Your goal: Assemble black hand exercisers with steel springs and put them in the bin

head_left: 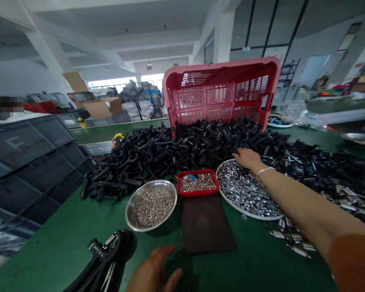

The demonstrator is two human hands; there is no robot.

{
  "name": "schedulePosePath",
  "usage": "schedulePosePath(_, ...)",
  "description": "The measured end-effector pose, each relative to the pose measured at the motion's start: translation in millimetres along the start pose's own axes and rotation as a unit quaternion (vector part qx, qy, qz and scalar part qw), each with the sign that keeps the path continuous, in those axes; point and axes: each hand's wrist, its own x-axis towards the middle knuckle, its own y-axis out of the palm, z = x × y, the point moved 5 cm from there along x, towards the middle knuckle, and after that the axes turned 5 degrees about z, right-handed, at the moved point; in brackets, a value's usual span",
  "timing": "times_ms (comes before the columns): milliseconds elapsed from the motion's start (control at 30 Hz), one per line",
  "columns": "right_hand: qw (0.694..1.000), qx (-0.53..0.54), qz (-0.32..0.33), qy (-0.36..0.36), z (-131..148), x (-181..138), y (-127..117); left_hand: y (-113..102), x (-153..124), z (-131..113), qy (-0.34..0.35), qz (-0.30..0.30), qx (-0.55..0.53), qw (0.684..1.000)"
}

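Black plastic is being shown across most of the green table (63,227). At the near left edge a black jointed fixture (103,259) is being left untouched. Just beside it the left hand (155,271) is being held flat and loosely spread, with nothing in it. Farther in, a steel bowl (128,211) of small rings and a red tray (197,194) of screws are being kept side by side, with a dark mat (205,223) before the tray. Behind them a heap of curved black pieces (185,150) is being spilled from a tipped red basket (222,93). The heap's near edge is being touched by the right hand (246,157), stretched over a round dish (249,214) of nuts; whether a piece is being gripped cannot be told. Little is being judged finished. Only a scatter of metal-fitted pieces (292,237) is being shown at the right, while the matte, hooked, tangled heap is being left largely bare.
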Motion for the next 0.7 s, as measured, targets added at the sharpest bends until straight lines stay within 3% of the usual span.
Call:
schedulePosePath(100,0.999,0.027,-0.02,-0.021,7,-46,-13,30,31,-39,0.044,0.087,-0.208,0.973)
schedulePosePath(133,0.998,0.035,-0.022,-0.043,13,-71,-14,41,43,-51,0.042,0.124,-0.303,0.944)
schedulePosePath(200,0.993,0.048,-0.017,-0.103,32,-127,-10,61,67,-73,0.019,0.178,-0.487,0.855)
schedulePosePath(233,0.981,0.068,-0.02,-0.18,47,-158,-7,69,78,-83,0.003,0.192,-0.558,0.807)
schedulePosePath(300,0.96,0.081,-0.003,-0.27,70,-207,3,80,98,-97,-0.018,0.177,-0.652,0.737)
schedulePosePath(367,0.94,0.071,0.03,-0.334,78,-231,8,84,112,-97,-0.036,0.11,-0.697,0.708)
schedulePosePath(400,0.942,0.065,0.038,-0.327,70,-230,7,83,116,-93,-0.039,0.074,-0.706,0.704)
schedulePosePath(433,0.956,0.058,0.036,-0.286,55,-220,3,83,118,-89,-0.037,0.051,-0.709,0.702)
schedulePosePath(500,0.998,0.017,0.008,-0.067,-4,-185,-10,82,120,-84,0.001,0.05,-0.701,0.712)
schedulePosePath(533,0.998,-0.023,0.02,0.059,-39,-169,-15,83,120,-83,0.033,0.067,-0.687,0.723)
schedulePosePath(567,0.991,-0.043,0.037,0.117,-66,-155,-18,83,119,-83,0.065,0.085,-0.669,0.736)
schedulePosePath(633,0.979,-0.066,0.08,0.175,-108,-134,-18,85,118,-85,0.107,0.105,-0.629,0.763)
schedulePosePath(700,0.972,-0.075,0.118,0.188,-131,-122,-10,88,117,-86,0.122,0.119,-0.606,0.777)
